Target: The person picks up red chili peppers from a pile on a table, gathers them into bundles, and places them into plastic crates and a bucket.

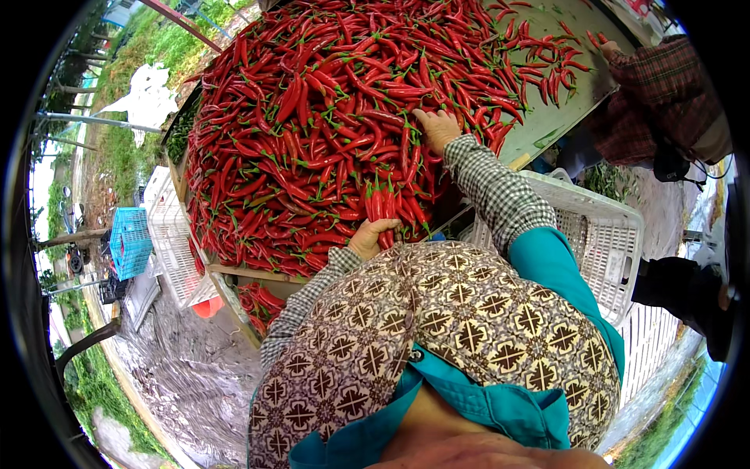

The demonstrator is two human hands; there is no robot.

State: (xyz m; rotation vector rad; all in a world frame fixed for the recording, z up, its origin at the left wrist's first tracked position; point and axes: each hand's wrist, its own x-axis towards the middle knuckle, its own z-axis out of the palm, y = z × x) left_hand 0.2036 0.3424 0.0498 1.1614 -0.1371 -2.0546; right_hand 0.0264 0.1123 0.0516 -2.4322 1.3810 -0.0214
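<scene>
A large heap of red chili peppers with green stems (328,135) covers most of the table before me. My left hand (370,237), close to my body at the near edge of the heap, is closed around a small bunch of red chili peppers (384,202), their stems pointing away from me. Farther off and to the right, my right hand (439,130) rests on the heap with its palm down. Its fingertips touch peppers, but whether they grip one is hidden from view.
White plastic crates stand to the right (609,246) and left (167,234) of the table. Beyond the left one is a blue crate (130,243). At the right, a co-worker's hand (610,48) holds peppers over the bare tabletop (545,126). More peppers (258,305) lie below the wooden edge.
</scene>
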